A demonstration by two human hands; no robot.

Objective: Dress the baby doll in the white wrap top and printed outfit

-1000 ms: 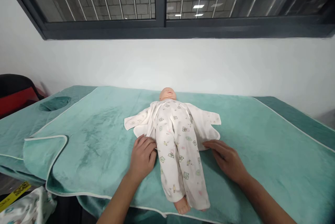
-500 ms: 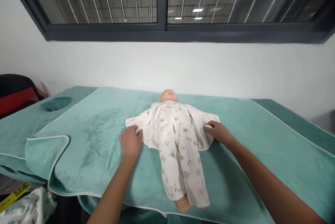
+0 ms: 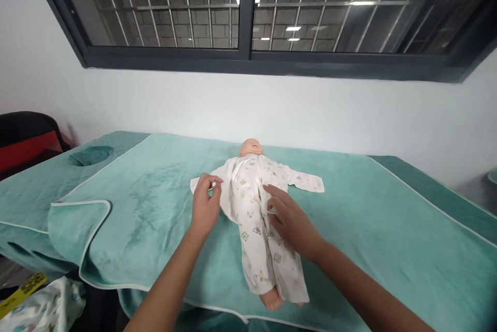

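Observation:
A baby doll (image 3: 250, 147) lies on its back on a teal blanket (image 3: 155, 202), dressed in white printed clothes (image 3: 256, 228). An open white jacket lies under it, with one sleeve (image 3: 306, 183) stretched out to the right. My left hand (image 3: 205, 205) pinches the jacket's left edge beside the doll's chest. My right hand (image 3: 289, 220) presses the jacket's right flap across the doll's belly, fingers curled on the cloth. One bare foot (image 3: 271, 300) sticks out near the blanket's front edge.
The blanket covers a padded table with a face hole (image 3: 90, 155) at the left. A white wall and barred window (image 3: 248, 5) stand behind. A dark and red chair (image 3: 27, 138) is at far left. Printed cloth (image 3: 42, 308) lies low at the bottom left.
My right hand has pulled the jacket's right flap inward over the doll's body. My left hand has lifted the left edge off the blanket.

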